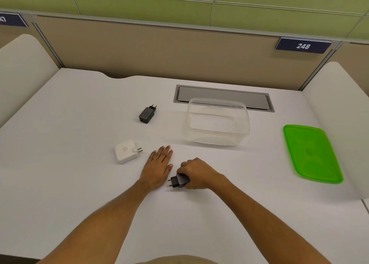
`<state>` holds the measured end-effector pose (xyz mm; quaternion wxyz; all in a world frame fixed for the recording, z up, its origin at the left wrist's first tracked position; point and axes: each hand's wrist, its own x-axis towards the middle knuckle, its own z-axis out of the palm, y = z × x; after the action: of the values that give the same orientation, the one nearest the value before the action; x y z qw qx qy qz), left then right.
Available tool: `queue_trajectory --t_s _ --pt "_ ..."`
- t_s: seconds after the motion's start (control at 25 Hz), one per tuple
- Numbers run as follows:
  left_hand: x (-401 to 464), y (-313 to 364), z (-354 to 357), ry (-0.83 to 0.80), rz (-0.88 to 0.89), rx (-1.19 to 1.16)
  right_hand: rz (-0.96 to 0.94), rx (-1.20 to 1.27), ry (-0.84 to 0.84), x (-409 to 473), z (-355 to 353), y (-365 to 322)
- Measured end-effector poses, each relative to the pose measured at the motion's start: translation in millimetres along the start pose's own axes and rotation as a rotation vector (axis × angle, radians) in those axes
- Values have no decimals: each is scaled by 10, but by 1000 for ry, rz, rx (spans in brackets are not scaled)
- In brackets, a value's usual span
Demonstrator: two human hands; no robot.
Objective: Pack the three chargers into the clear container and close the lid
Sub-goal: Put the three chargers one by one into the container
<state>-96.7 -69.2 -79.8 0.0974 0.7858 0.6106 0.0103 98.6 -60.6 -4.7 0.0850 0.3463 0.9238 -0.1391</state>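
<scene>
- Black charger (180, 180), nearest the person: enclosed by the curled fingers of the right hand (196, 174), its two pins pointing left; whether it is lifted or resting on the white desk (79, 124) cannot be told, as the palm hides its underside.
- Left hand (158, 167): flat and spread on the desk, holding nothing, just beside the held charger.
- Clear container (217, 122): open and empty, farther back and slightly right; its green lid (311, 154) lies well apart at the right edge.
- Remaining items: a white charger (125, 151) left of the flat hand, and a second black charger (147, 114) behind it, both untouched.
- Recommended execution: pinch the body, not the pins; carry it over the near wall and lay it flat against one end of the container, leaving floor space for the other two so the lid can seat level.
- Risk: the light container may slide if bumped; the idle hand could steady it.
</scene>
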Motion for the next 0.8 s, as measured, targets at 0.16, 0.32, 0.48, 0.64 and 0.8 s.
queue_trajectory --t_s 0.16,0.32,0.48,0.64,0.8 --pt "-5 6 -1 27 3 -4 66 -21 184 122 -396 243" --pt "-3 6 6 31 0 0 250 -19 386 274 -839 549" --pt "0 -3 14 37 -6 -12 496 45 478 464 -1085 838" --pt "9 -12 19 48 -7 -22 731 99 279 613 -1082 1130" --pt "11 -16 21 51 -6 -46 803 137 92 746 -934 1277"
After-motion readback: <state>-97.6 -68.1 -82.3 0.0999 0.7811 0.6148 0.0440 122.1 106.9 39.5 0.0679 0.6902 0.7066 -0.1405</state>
